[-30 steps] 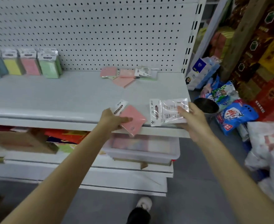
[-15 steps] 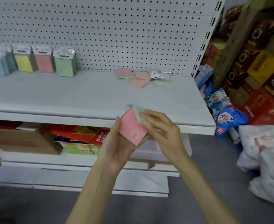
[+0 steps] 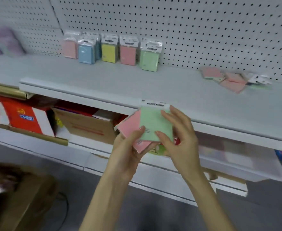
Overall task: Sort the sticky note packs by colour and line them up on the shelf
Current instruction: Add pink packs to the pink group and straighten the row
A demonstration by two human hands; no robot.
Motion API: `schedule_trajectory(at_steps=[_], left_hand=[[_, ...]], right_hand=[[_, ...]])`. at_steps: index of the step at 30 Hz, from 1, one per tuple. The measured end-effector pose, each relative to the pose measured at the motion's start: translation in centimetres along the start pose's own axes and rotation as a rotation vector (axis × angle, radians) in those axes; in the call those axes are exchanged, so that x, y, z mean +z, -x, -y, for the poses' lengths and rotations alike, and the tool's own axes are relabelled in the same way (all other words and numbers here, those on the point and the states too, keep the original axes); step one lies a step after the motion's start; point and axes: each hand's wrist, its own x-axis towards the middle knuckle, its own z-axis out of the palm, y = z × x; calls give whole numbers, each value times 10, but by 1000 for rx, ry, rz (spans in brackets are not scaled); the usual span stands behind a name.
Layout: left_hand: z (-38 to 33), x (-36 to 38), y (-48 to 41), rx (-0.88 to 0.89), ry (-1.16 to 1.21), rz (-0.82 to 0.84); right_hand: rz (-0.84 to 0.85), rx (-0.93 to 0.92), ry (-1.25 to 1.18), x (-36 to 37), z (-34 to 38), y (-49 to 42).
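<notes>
My left hand (image 3: 126, 150) grips a pink sticky note pack (image 3: 129, 126) from below, in front of the shelf's front edge. On top of it lies a green pack (image 3: 153, 124) with a white header, held by my right hand (image 3: 178, 135) with fingers curled round its right side. Upright packs stand in a row at the back of the white shelf (image 3: 137, 84): pink (image 3: 69, 49), blue (image 3: 86, 54), yellow (image 3: 108, 52), pink (image 3: 128, 55) and green (image 3: 149, 60). A loose heap of pink packs (image 3: 226, 79) lies flat on the shelf at the right.
A pegboard wall (image 3: 187, 30) backs the shelf. Below it, a lower shelf holds red boxes (image 3: 25, 117), a cardboard box (image 3: 87, 125) and a clear plastic bin (image 3: 236, 155). A brown box (image 3: 20, 197) sits on the grey floor at the lower left.
The view has swung left, so the sorted row now sits near the middle. The green pack has come to lie on top of the pink one, between both hands.
</notes>
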Motion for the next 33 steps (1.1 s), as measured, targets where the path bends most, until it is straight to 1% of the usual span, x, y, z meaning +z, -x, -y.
schedule_trajectory(at_steps=[1,3,5,7,10,13,17,21,23,25,27,30,33], left_hand=[[-10,-9,0,38,-13,-5],[-25,-24,0,105,-32,-15],[-34,-35,-2,151,-55,-41],[-39,-43,-7,176,-85,-78],[-46,-46,-23,207,-129,-123],[-56,-46,-47,226,-163,-133],[-71,-54,-96,220,-205,-174],[-92,-57,-159,247,-228,-224],[-100,-56,-193,255,-272,-210],[-102,-58,-228,264,-327,-209],[-102,-65,-261,271,-401,-214],[-109,-82,-296,303,-645,-196],[-124,-98,-318,324,-840,-181]], right_hand=[[-33,60,-14,13,4,-3],[-56,255,-117,34,14,-11],[0,387,-262,48,17,-19],[58,437,-359,55,17,-28],[74,453,-402,60,13,-49],[80,445,-406,68,1,-77],[10,452,-420,77,-31,-127],[-109,409,-330,78,-68,-188],[-123,391,-315,76,-84,-215],[-108,365,-239,76,-104,-238],[-60,341,-131,80,-125,-258],[2,373,-73,87,-152,-282],[-86,392,-15,94,-166,-299]])
